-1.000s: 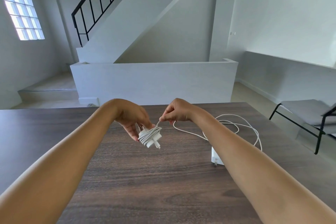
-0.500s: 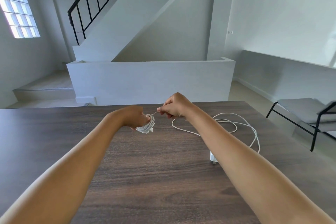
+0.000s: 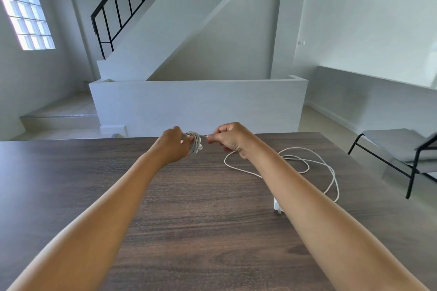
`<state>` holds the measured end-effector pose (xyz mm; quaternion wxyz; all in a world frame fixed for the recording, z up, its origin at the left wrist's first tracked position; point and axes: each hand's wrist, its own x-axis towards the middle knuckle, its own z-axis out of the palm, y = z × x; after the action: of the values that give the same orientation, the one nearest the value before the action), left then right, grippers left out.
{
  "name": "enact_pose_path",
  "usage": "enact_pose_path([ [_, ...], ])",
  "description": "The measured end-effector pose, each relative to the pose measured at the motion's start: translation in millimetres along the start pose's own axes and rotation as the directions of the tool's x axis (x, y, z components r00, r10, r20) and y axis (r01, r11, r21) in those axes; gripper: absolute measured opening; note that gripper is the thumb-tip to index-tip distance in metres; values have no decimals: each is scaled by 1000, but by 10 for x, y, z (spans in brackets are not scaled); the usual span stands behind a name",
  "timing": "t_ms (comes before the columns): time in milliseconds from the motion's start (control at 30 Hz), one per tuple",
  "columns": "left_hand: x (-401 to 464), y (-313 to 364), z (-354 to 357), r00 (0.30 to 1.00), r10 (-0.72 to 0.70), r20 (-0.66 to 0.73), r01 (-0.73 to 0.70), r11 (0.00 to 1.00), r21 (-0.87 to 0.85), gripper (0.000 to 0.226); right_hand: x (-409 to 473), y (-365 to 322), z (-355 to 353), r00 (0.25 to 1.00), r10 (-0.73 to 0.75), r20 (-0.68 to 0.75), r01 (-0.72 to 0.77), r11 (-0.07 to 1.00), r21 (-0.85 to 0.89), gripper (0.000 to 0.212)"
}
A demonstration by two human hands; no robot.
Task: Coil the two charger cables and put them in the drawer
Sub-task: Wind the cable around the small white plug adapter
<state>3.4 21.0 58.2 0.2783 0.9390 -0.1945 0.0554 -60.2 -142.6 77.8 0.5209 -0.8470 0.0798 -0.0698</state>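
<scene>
My left hand grips a white charger with its cable wound around it in a tight coil, held above the dark wooden table. My right hand pinches the free end of that cable just right of the coil, pulled taut. A second white charger cable lies loose in wide loops on the table to the right, partly hidden under my right forearm. Its white plug block rests beside that forearm. No drawer is in view.
A grey chair with black legs stands off the table's right side. Beyond the table's far edge are a low white wall, a staircase with a black railing and a glass-block window on the left.
Both hands have moved away from me toward the table's far edge. My left hand has turned over, hiding the charger's plug. The free cable end between the hands is now pulled taut.
</scene>
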Motion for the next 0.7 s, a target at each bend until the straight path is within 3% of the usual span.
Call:
enact_pose_path([
  [67, 19, -24, 3, 999, -23, 26, 26, 996, -86, 41, 0, 39, -42, 999, -53, -13, 53, 998, -18, 15],
  [133, 7, -32, 2, 994, -73, 82, 94, 952, -290, 41, -9, 73, -59, 995, -99, 2, 99, 995, -15, 15],
  [200, -29, -14, 13, 976, -113, 189, 201, 807, -555, 36, -28, 91, -62, 989, -146, 18, 147, 988, -54, 11],
  [267, -96, 36, -2, 956, -103, 276, 271, 676, -685, 33, -45, 92, -66, 979, -200, 31, 203, 971, -127, 7],
  [400, -125, 78, -39, 947, -98, 306, 295, 645, -705, 31, -106, 95, -66, 943, -334, -15, 321, 918, -232, 4],
  [567, -119, 109, -105, 929, -79, 362, 321, 659, -680, 32, -151, 193, -71, 908, -410, -84, 402, 910, -103, 4],
  [700, -120, 130, -123, 919, -52, 391, 332, 638, -695, 30, -140, 260, -81, 911, -405, -78, 405, 914, -12, 17],
])
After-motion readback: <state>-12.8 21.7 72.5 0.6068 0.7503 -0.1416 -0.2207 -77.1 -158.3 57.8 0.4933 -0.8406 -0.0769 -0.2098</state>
